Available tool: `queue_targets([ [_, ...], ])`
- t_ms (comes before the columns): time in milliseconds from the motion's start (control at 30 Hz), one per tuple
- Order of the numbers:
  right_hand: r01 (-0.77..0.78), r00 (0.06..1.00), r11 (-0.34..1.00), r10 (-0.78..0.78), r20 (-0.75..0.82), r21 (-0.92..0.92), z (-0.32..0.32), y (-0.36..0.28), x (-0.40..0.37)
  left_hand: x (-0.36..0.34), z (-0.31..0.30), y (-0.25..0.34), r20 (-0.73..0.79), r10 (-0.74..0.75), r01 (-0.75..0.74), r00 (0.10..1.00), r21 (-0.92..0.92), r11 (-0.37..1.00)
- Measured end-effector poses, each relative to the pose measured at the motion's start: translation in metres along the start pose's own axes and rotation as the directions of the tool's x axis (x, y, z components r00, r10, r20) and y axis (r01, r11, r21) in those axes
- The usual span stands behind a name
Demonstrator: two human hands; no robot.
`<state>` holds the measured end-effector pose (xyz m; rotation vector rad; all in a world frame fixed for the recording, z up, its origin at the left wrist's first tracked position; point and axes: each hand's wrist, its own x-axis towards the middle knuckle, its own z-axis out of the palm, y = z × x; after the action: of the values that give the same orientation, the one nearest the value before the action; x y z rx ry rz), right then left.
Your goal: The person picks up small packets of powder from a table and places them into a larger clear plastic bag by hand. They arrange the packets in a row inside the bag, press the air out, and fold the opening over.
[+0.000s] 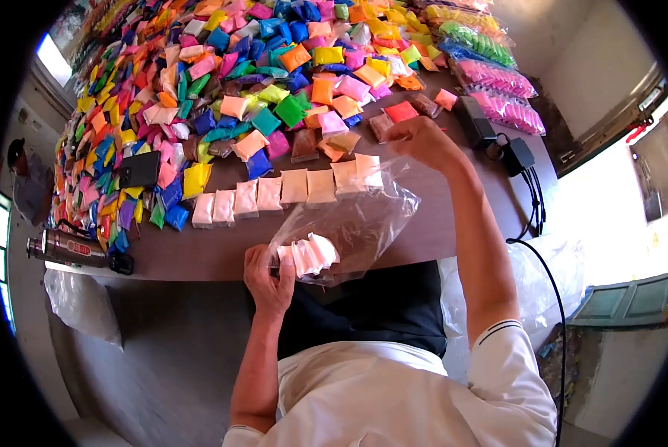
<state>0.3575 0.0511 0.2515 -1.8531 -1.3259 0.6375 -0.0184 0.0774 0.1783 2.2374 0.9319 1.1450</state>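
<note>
The left hand point(268, 284) is clamped on a clear bag point(364, 227), right at the tabletop's point(438, 216) near edge, with pale packets point(309, 255) bunched inside! Over to the right hand point(427, 143), well apart from the left, fingers bent just beside a brown packet point(381, 127) and near a red packet point(400, 112); whether it grips anything, I can't tell. Behind the bag runs a row of pale pink and peach packets point(269, 194), and beyond that, a great colourful heap point(274, 82)!
</note>
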Motion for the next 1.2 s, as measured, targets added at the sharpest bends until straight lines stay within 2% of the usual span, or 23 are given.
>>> queue_targets([
  [67,0.151,0.982,0.976,-0.13,0.139,-0.155,0.006,0.004,0.003,-0.001,0.002,-0.002,-0.046,0.039,-0.039,0.998,-0.002,0.999],
  [100,0.15,0.982,0.977,-0.128,0.139,-0.154,0.007,0.002,0.004,0.0,0.002,-0.001,-0.045,0.038,-0.038,0.998,-0.002,0.999],
  [167,-0.026,0.955,0.989,0.067,0.289,-0.144,0.006,-0.003,0.007,0.003,0.001,0.003,-0.025,0.032,-0.032,0.999,-0.001,0.999],
  [200,-0.026,0.955,0.989,0.067,0.289,-0.144,0.004,-0.005,0.008,0.002,0.0,0.003,-0.025,0.032,-0.032,0.999,-0.001,0.999],
  [267,-0.26,0.907,0.964,0.226,0.356,0.051,0.0,-0.008,0.013,0.001,0.0,0.0,-0.006,0.026,-0.026,1.0,0.013,1.0],
  [400,-0.375,0.861,0.909,0.269,0.432,0.18,0.006,0.016,0.024,0.0,0.001,-0.001,-0.034,0.034,-0.034,0.999,0.012,0.999],
  [433,-0.152,0.934,0.984,0.114,0.338,0.088,0.012,0.022,0.026,0.001,0.001,-0.001,-0.028,0.034,-0.034,0.999,0.01,0.999],
  [467,0.071,0.963,0.997,-0.062,0.262,-0.025,0.017,0.029,0.028,0.0,0.0,0.0,-0.02,0.032,-0.032,0.999,0.01,0.999],
  [500,0.068,0.962,0.997,-0.059,0.266,-0.022,0.021,0.027,0.025,-0.001,0.0,0.0,-0.017,0.027,-0.027,0.999,0.012,1.0],
  [567,0.29,0.943,0.945,-0.255,0.214,-0.152,0.027,0.024,0.018,0.0,0.001,-0.001,-0.029,0.021,-0.021,0.999,-0.007,1.0],
  [700,0.206,0.943,0.965,-0.15,0.298,-0.165,0.029,0.009,0.007,0.001,0.001,0.001,-0.036,0.033,-0.033,0.999,0.0,0.999],
  [800,0.281,0.936,0.941,-0.225,0.27,-0.187,0.035,0.016,0.006,0.001,0.001,0.0,-0.048,0.044,-0.044,0.998,-0.002,0.999],
  [867,0.518,0.855,0.792,-0.47,0.218,-0.323,0.039,0.026,0.007,0.0,0.001,-0.001,-0.017,0.057,-0.057,0.998,0.017,0.998],
  [967,0.442,0.894,0.832,-0.379,0.238,-0.336,0.038,0.011,-0.002,0.0,0.002,0.0,-0.046,0.052,-0.051,0.998,0.003,0.999],
  [1100,0.428,0.903,0.827,-0.374,0.212,-0.364,0.041,0.007,-0.006,0.001,0.001,0.004,-0.061,0.039,-0.041,0.997,-0.018,0.999],
  [1167,0.289,0.951,0.92,-0.244,0.191,-0.264,0.037,-0.007,-0.011,0.001,0.0,0.002,-0.034,0.037,-0.037,0.999,-0.003,0.999],
  [1200,0.291,0.95,0.92,-0.245,0.194,-0.261,0.038,-0.007,-0.01,-0.001,0.0,-0.001,-0.034,0.035,-0.035,0.999,0.001,0.999],
])
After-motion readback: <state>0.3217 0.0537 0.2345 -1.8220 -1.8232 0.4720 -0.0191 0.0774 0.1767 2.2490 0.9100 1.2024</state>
